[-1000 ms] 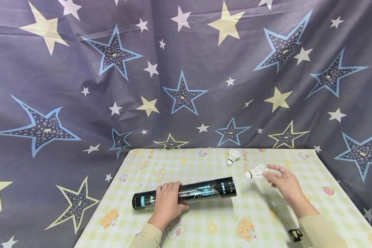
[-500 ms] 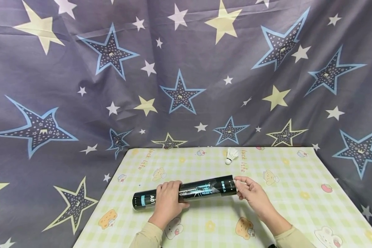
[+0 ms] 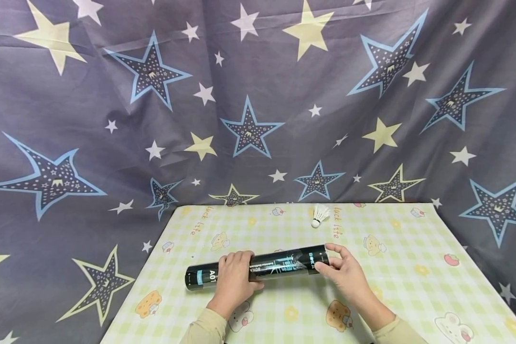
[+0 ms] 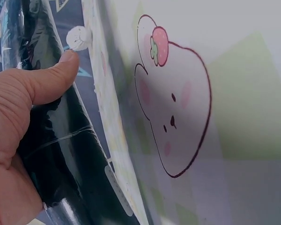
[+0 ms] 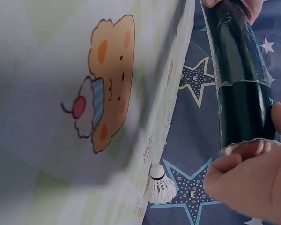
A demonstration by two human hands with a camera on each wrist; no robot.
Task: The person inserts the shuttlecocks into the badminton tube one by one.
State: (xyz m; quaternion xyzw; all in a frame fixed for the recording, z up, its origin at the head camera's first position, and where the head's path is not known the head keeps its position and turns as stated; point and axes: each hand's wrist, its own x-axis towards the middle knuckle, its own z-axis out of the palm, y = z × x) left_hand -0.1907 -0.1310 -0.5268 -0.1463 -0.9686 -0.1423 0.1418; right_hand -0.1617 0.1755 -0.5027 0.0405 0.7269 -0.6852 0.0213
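Note:
A black shuttlecock tube (image 3: 279,264) with blue and white print lies slanted across the middle in the head view. My left hand (image 3: 235,279) grips it left of its middle; in the left wrist view the thumb (image 4: 56,79) lies along the tube. At the tube's right end is my right hand (image 3: 344,272), thumb against the outer wall. The right wrist view shows curled fingers (image 5: 225,164) at the open mouth, some reaching inside. What is inside the tube is hidden. A white shuttlecock (image 3: 320,216) lies behind the tube, cork towards me.
A green-and-white checked cloth (image 3: 395,296) with cartoon prints covers the table. Behind it and at the sides hangs a dark curtain (image 3: 275,71) patterned with stars. The table's back edge runs close behind the loose shuttlecock.
My right hand has brought a second shuttlecock leftward to the tube's mouth, and that shuttlecock is out of sight now. The thumb has shifted onto the tube's wall. My left hand keeps its grip.

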